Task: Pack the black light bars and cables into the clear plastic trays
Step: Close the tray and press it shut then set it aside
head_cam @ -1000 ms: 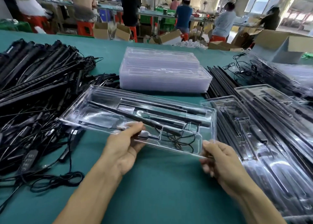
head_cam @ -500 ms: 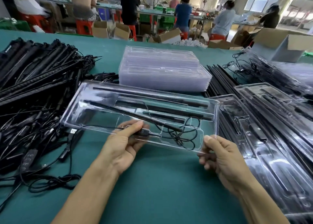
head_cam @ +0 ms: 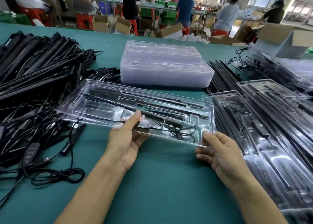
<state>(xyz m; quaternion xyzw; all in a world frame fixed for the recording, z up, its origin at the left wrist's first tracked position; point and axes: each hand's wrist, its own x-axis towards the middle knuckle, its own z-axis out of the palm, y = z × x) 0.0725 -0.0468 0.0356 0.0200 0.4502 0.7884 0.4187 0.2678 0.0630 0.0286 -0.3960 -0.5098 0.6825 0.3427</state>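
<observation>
While both hands hold it above the middle of the green bench (head_cam: 160, 181), the clear plastic tray (head_cam: 76, 99) runs lengthwise from left to right, its left end reaching over the tangle at the bench's left side. Black light bars (head_cam: 105, 99) lie in its long channels, and a thin black cable (head_cam: 183, 132) is coiled in the compartment at its near right corner.

The left hand (head_cam: 124, 143) pinches the tray's near rim around the middle, thumb on top and the other fingers (head_cam: 144, 124) showing through the plastic from below. The right hand (head_cam: 221, 155) grips the near right corner, thumb on the rim and curled fingers (head_cam: 202, 154) underneath.

A heap of loose bars and cables (head_cam: 33, 71) covers the left side of the bench. A stack of empty trays (head_cam: 164, 68) stands just behind the held tray. Packed trays (head_cam: 271, 139) overlap along the right edge, with bare black bars (head_cam: 221, 74) between them and the stack. A cardboard box (head_cam: 288, 37) sits at the far right corner.
</observation>
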